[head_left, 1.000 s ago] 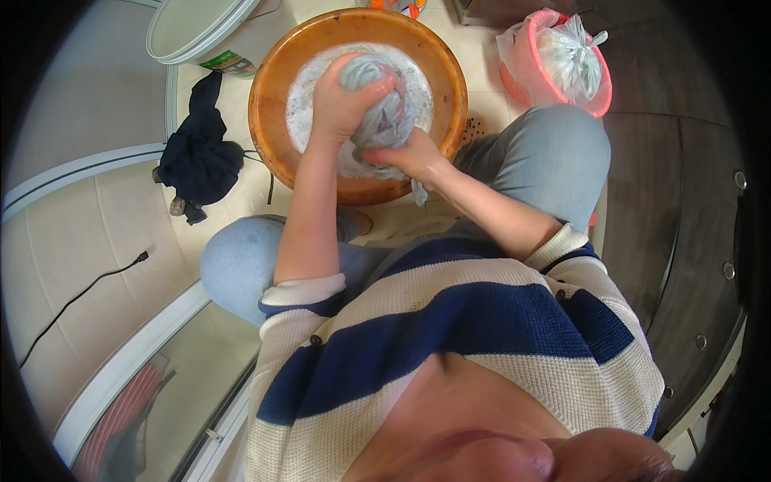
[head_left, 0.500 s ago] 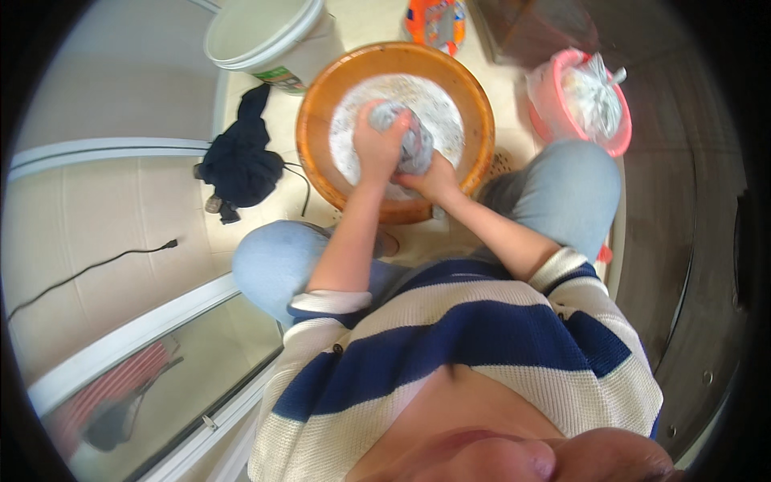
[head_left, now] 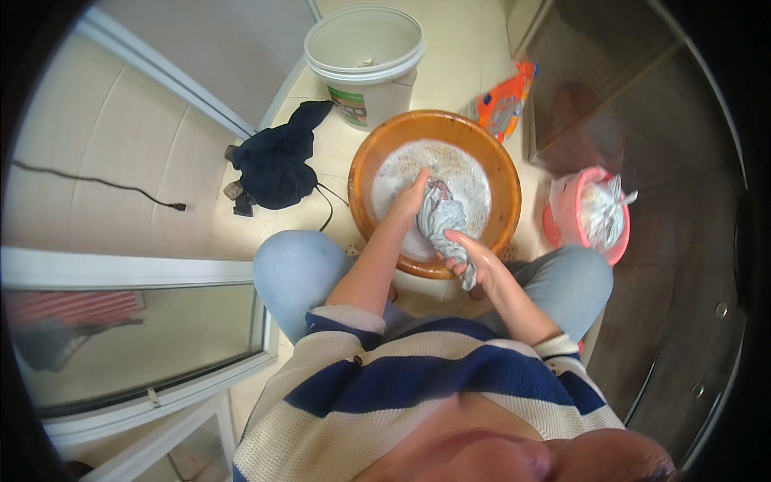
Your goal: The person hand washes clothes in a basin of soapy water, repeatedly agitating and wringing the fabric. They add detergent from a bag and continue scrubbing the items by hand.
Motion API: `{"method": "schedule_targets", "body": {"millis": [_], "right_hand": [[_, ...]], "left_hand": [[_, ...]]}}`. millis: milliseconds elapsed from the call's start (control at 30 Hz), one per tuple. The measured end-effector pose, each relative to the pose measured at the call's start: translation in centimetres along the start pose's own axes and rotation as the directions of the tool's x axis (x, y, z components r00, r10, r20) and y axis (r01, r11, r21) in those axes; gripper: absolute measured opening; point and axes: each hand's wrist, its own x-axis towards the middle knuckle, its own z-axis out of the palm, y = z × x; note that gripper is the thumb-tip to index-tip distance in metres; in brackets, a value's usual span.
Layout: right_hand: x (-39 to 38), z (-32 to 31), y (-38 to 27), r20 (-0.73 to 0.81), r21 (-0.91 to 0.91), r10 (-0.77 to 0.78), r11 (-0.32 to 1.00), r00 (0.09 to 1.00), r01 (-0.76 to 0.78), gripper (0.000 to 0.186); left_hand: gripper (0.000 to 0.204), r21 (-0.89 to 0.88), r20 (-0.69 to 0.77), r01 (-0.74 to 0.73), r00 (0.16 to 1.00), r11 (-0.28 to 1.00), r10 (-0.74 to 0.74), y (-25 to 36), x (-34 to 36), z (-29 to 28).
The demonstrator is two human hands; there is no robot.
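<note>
Right hand (head_left: 481,259) grasps twisted pale-grey cloth (head_left: 442,218); left hand (head_left: 412,196), closure indeterminable, adjoins its far end; round orange-brown basin (head_left: 506,201) lies beneath the grip.

One grey cloth bundle (head_left: 443,218), one basin (head_left: 504,193), one bucket (head_left: 389,93), one pink bin (head_left: 567,215), one orange packet (head_left: 504,103)

Cloth (head_left: 443,218) over basin (head_left: 502,193), garment (head_left: 277,169) left, bin (head_left: 566,210) right
</note>
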Motion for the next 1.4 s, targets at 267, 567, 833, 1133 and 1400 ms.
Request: {"method": "schedule_targets", "body": {"millis": [267,567,833,1133,1400], "right_hand": [[-3.9,5.7,-13.3,0.288,0.035,-0.424,0.901,0.859,0.433,0.058],[-1.1,10.4,-17.4,0.339,-0.456,-0.569,0.597,0.749,0.66,0.038],[8.1,-7.5,-10.8,-0.155,-0.658,-0.47,0.705,0.869,0.264,0.04],[13.0,-6.6,-0.9,-0.138,-0.924,-0.307,-0.302,0.942,-0.234,0.05],[9.4,-5.0,-3.1,-0.127,-0.886,-0.468,0.45,0.875,0.112,0.042]], "left_hand": [[0.052,-0.316,-0.119,0.025,0.991,0.948,-0.065,3.0,0.0,-2.0],[0.032,-0.094,-0.023,-0.017,1.0,0.995,0.015,2.5,-0.7,-0.9],[0.039,-0.013,-0.017,0.105,0.994,0.994,-0.105,1.4,-0.5,-1.7],[0.037,0.143,-0.077,0.188,0.981,0.972,-0.179,0.3,0.1,-1.4],[0.043,0.329,-0.108,0.26,0.965,0.908,-0.237,-2.7,0.6,-1.1]]}}
